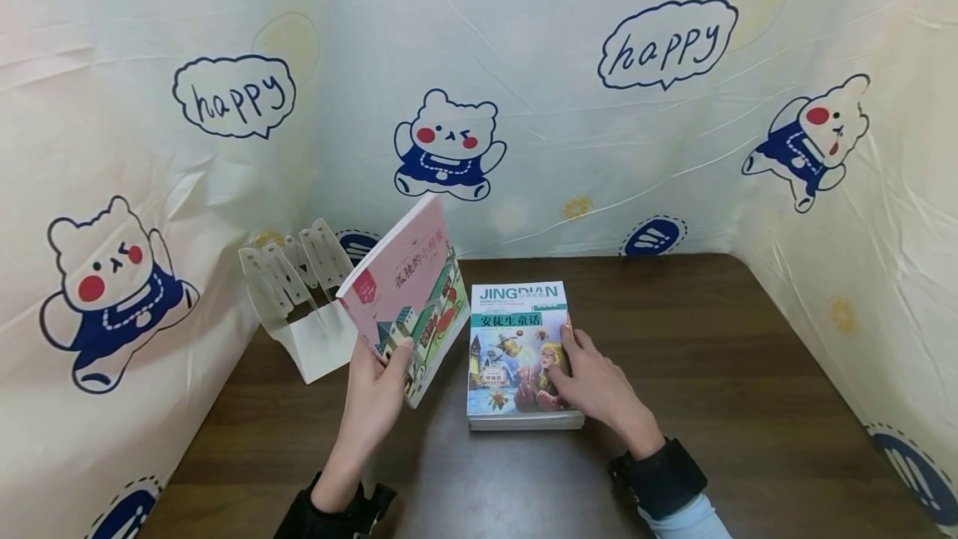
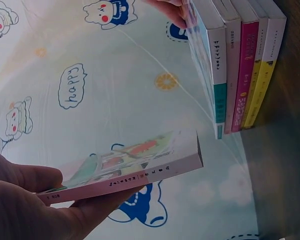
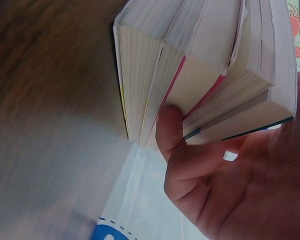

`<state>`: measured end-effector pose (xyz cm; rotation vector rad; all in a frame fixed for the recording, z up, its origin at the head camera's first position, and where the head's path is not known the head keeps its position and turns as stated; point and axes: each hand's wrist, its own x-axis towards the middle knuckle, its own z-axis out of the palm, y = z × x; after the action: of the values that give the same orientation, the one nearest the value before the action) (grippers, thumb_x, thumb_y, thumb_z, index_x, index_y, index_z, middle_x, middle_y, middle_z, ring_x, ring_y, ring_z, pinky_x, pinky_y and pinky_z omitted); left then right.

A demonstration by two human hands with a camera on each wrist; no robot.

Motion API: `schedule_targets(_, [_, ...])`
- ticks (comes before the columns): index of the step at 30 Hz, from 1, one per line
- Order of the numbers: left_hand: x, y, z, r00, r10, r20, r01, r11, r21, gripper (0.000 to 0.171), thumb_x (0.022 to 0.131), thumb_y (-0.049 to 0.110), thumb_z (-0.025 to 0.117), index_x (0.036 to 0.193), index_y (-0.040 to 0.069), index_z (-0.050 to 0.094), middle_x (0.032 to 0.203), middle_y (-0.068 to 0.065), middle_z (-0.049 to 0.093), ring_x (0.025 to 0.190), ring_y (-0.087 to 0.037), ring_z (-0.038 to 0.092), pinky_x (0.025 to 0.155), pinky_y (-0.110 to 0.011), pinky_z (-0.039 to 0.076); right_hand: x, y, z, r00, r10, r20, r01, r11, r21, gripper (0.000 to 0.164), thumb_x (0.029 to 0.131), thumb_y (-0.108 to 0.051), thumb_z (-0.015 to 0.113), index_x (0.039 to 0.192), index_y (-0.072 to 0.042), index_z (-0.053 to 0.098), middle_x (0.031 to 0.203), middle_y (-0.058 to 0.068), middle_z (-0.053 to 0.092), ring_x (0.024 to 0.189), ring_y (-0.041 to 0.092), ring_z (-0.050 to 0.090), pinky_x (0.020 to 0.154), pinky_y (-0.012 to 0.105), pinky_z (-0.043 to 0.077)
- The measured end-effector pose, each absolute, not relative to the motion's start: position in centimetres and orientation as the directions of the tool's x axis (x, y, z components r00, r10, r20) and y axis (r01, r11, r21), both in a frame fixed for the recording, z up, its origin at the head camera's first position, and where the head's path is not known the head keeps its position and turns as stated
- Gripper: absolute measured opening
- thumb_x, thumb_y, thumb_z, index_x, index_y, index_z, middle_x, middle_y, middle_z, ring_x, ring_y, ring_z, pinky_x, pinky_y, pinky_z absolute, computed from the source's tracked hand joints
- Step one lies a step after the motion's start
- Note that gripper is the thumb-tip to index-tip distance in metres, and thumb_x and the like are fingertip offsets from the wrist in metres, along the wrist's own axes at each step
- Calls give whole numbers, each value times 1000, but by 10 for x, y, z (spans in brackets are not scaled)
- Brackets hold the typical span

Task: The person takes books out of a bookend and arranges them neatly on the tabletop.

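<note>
My left hand [image 1: 377, 389] pinches a pink book [image 1: 407, 281] by its lower end, thumb on the illustrated cover and fingers underneath. The book is raised off the table and tilted; its pink-and-white spine faces the left wrist view. To its right, a stack of several books [image 1: 516, 356] lies flat, a blue-and-white storybook on top. My right hand [image 1: 599, 385] grips the right side of this stack, with the thumb over the top cover. In the right wrist view, a curled finger [image 3: 170, 130] presses against the page edges. Pink, white and yellow spines [image 2: 247, 70] show in the left wrist view.
A white plastic book rack [image 1: 318, 348] with upright slotted dividers stands at the back left, partly behind the pink book. The dark wooden table [image 1: 674, 314] is bordered at the back and sides by a pale cloth [image 1: 524, 40] printed with bears.
</note>
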<state>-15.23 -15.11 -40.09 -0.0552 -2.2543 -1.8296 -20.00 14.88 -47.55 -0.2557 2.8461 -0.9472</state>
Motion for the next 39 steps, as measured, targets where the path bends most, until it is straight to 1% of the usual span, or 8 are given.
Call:
schedule_targets(4, [-154,-151,-401,-974,-113,199,172,209,963,50,107,2,51,155,6,36,154,-25,52,135,-46,54,105,-75,44,-200,148,-475,-981,-189,-46,-126,796,-593,79,98,-33,64,162,-1,30,161,31,35,124,44,55,104,69,49])
schedule_targets(11, [-157,-151,-400,-976,-100,192,169,204,964,49,108,2,50,154,5,37,154,-26,52,136,-46,53,107,-74,43,-201,148,-474,-981,-191,26,-172,807,-565,76,95,-32,68,158,1,40,158,30,38,129,43,47,105,68,50])
schedule_targets(19, [-159,-148,-397,-980,-80,183,167,170,971,47,108,3,51,153,3,38,153,-28,53,135,-47,54,108,-74,42,-203,147,-474,-968,-193,159,-249,794,-555,64,90,-25,75,146,0,57,148,29,51,124,40,50,98,63,55])
schedule_targets(26, [-159,-149,-394,-985,-68,157,142,191,971,46,108,5,54,152,4,40,152,-27,54,134,-47,55,107,-75,42,-204,142,-474,-970,-142,195,-231,779,-583,52,92,-25,75,138,-4,65,142,24,60,116,35,54,93,56,58])
schedule_targets(32, [-162,-150,-394,-983,-36,180,171,182,968,46,107,2,53,152,3,41,151,-29,55,132,-48,57,105,-75,44,-201,137,-469,-972,-126,200,-227,734,-640,47,95,-25,72,138,-7,66,143,21,63,116,34,59,97,58,57])
schedule_targets(35, [-163,-151,-394,-983,-19,185,180,157,971,46,107,0,52,152,2,41,151,-29,55,131,-47,57,105,-73,46,-200,135,-467,-971,-130,200,-231,720,-654,49,98,-28,70,142,-7,63,144,20,62,120,34,61,101,60,55])
schedule_targets(36, [-164,-151,-394,-983,-13,184,180,148,972,46,107,-1,51,152,2,41,151,-29,55,131,-47,58,105,-73,46,-200,134,-467,-971,-133,200,-234,715,-659,50,99,-29,69,143,-7,62,145,20,62,118,34,61,102,60,55])
schedule_targets(39, [-165,-152,-394,-984,-3,180,177,149,973,47,107,0,52,153,4,41,150,-28,56,129,-46,59,104,-72,47,-200,132,-466,-970,-134,202,-237,696,-678,54,101,-33,66,149,-9,56,150,20,57,123,36,61,105,62,52])
